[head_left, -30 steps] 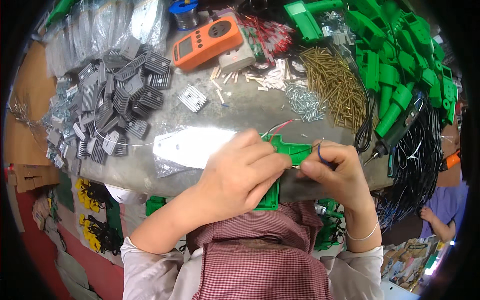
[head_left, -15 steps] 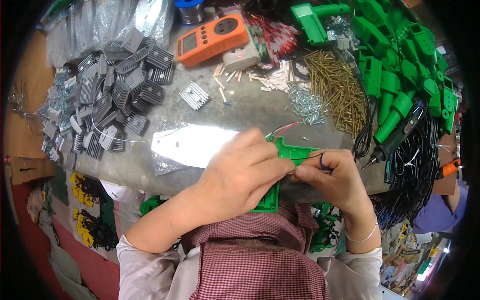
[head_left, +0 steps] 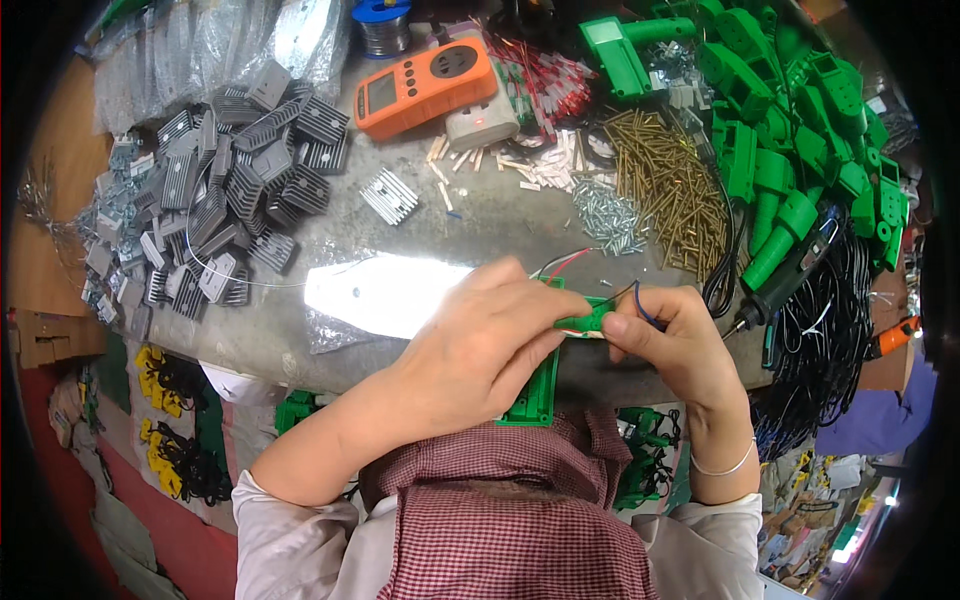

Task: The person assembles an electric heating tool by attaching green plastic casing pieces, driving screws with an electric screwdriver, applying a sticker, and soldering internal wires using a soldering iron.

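Observation:
A green plastic tool housing half (head_left: 538,395) is held near the table's front edge, over my lap. My left hand (head_left: 485,340) lies across it, fingers closed on it and thumb beneath, hiding much of the shell. Red, black and white wires (head_left: 568,262) stick out from its far end. Between the two hands, thin wires run along the housing's right part. My right hand (head_left: 665,330) pinches the wire ends between thumb and forefinger, and a dark blue wire (head_left: 646,306) loops up by its fingers. The exact contact under the fingertips is hidden.
A shiny white plate (head_left: 375,293) on clear plastic lies left of my hands. Beyond are grey heat sinks (head_left: 245,170), an orange meter (head_left: 425,88), silver screws (head_left: 608,215) and long brass screws (head_left: 670,180). Green housings (head_left: 790,130) and a power screwdriver (head_left: 790,275) are at right.
My right hand has shifted slightly, its thumb and forefinger drawing a little away from my left fingertips. More of the housing and the wires along it shows between the hands.

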A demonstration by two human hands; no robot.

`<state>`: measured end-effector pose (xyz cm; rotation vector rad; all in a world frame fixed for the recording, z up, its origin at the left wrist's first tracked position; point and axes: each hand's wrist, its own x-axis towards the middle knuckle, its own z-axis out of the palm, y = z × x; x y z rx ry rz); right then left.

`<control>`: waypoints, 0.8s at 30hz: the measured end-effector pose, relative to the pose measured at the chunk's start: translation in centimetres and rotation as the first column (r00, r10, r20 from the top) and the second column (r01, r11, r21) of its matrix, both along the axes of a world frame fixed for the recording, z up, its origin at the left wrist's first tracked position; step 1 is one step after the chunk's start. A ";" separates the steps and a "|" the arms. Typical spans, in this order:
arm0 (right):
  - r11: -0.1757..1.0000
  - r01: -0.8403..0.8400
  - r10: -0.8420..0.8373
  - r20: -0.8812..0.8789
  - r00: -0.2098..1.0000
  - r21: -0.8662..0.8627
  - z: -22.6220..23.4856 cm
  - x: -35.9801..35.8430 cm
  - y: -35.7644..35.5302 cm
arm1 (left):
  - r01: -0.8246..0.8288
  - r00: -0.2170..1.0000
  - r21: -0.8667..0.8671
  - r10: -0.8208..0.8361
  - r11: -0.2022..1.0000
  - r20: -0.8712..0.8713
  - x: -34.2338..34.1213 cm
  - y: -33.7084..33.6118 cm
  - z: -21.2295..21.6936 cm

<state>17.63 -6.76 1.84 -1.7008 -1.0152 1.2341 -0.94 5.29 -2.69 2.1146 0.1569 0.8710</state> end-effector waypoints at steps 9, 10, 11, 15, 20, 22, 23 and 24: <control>0.999 -0.005 0.010 0.137 0.991 -0.034 0.3 -0.9 0.1 | -0.064 0.997 0.001 0.064 0.998 0.044 -0.2 -0.2 -0.4; 0.999 -0.004 0.009 0.137 0.990 -0.035 0.3 -0.6 0.0 | -0.081 0.994 0.008 0.080 0.997 0.069 -0.1 -0.2 -0.6; 1.000 0.016 -0.016 0.103 0.995 0.007 0.1 -0.2 -0.1 | -0.080 0.994 0.008 0.080 0.997 0.070 -0.1 -0.1 -0.7; 0.999 0.018 -0.021 0.059 0.998 0.050 0.1 -0.3 -0.1 | -0.019 0.999 0.090 0.016 0.996 0.029 -0.2 0.1 -0.7; 0.999 0.002 -0.007 0.107 0.994 0.046 0.0 -0.6 -0.1 | -0.028 0.999 0.077 0.026 0.997 0.029 -0.2 0.1 -0.5; 0.999 -0.012 0.006 0.129 0.992 0.046 0.1 -0.6 0.0 | -0.104 0.994 -0.071 0.105 0.992 0.016 -0.1 -0.4 -0.1; 0.999 0.006 -0.012 0.129 0.992 0.046 0.2 -1.0 -0.1 | -0.101 0.995 -0.070 0.102 0.992 0.018 -0.1 -0.5 0.1; 0.999 0.024 -0.030 0.130 0.991 0.046 0.3 -1.3 -0.2 | -0.096 0.995 -0.076 0.097 0.992 0.009 -0.2 -0.5 0.2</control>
